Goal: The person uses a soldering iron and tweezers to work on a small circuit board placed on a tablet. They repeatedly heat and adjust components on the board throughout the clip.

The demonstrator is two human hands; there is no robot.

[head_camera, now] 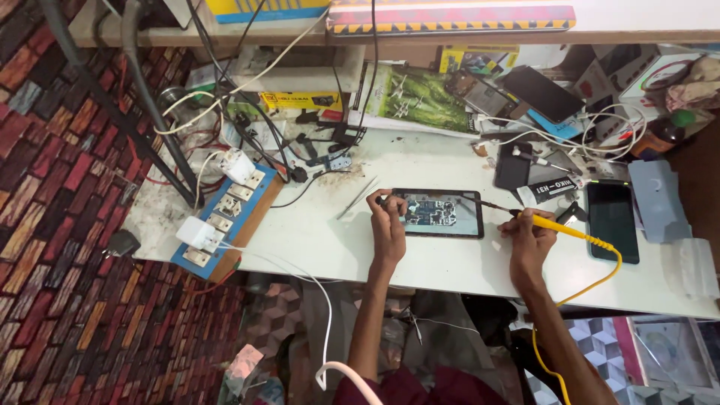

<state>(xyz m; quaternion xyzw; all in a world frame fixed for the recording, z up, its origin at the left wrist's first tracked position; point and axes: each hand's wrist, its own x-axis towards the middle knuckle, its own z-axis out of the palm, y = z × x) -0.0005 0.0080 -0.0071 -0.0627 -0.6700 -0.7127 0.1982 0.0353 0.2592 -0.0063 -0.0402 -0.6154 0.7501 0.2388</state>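
Right now we steady the opened phone (439, 213) near the middle of the white surface (420, 259), its circuit board facing up so both hands can reach it. Our left hand (388, 217) rests at its left edge, fingers pinched on something small and dark we cannot make out. Our right hand (527, 234) grips the yellow soldering iron (559, 227) pen-fashion, fingers closed around the handle, tip angled toward the board. Tweezers (357, 198) lie just left. A dark phone (612, 220) sits right, near the cable; open room remains toward the near edge.
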